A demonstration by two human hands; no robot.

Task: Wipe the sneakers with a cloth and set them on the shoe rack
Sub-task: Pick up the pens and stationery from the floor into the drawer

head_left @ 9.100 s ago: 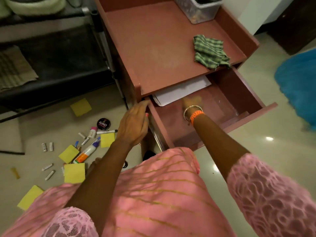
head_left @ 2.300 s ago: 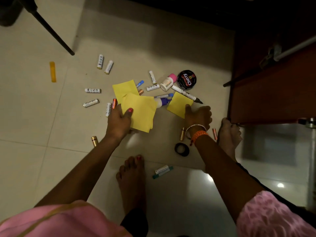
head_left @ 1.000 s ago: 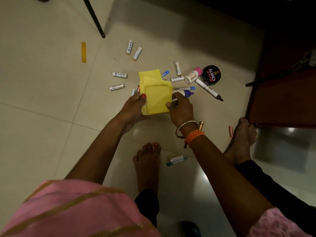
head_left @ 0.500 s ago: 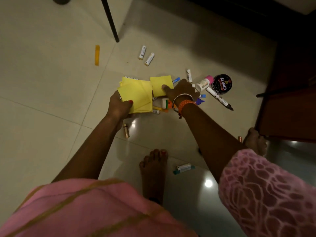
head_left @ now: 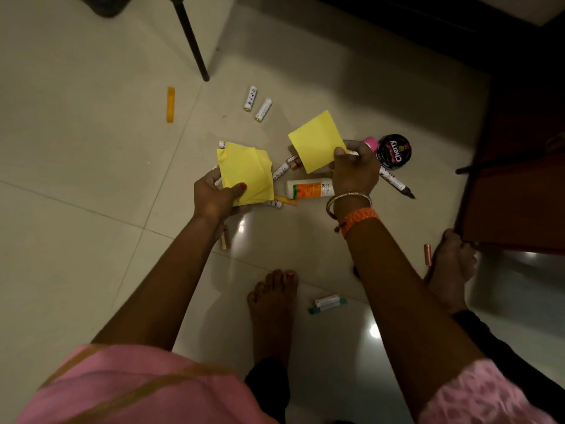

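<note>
Head view, looking down at a pale tiled floor [head_left: 76,228]. The left hand [head_left: 214,198] grips a fanned stack of yellow square paper notes [head_left: 246,172], thumb pressed on the near corner and fingers curled beneath. The right hand [head_left: 354,169] pinches a single yellow square paper note [head_left: 316,142] by its near right corner and holds it up, apart from the stack. No sneakers, cloth or shoe rack appear anywhere in view.

Between the two grips, on the floor, lie a white tube with an orange label [head_left: 308,188] and a couple of small white batteries [head_left: 279,171]. Just beyond the right hand's knuckles sit a round black tin with red lettering [head_left: 393,151] and a pink-capped white bottle [head_left: 370,142], mostly hidden; a white marker with a black tip [head_left: 397,183] lies to the right of that wrist. Beyond the left hand's stack, two white batteries [head_left: 256,104] lie side by side, with a flat orange strip [head_left: 170,104] farther left. A thin black metal leg [head_left: 191,38] stands beyond them. Two bare feet [head_left: 272,307] rest on the tiles nearer the camera than the hands, and a reddish-brown wooden cabinet [head_left: 516,191] stands to the right.
</note>
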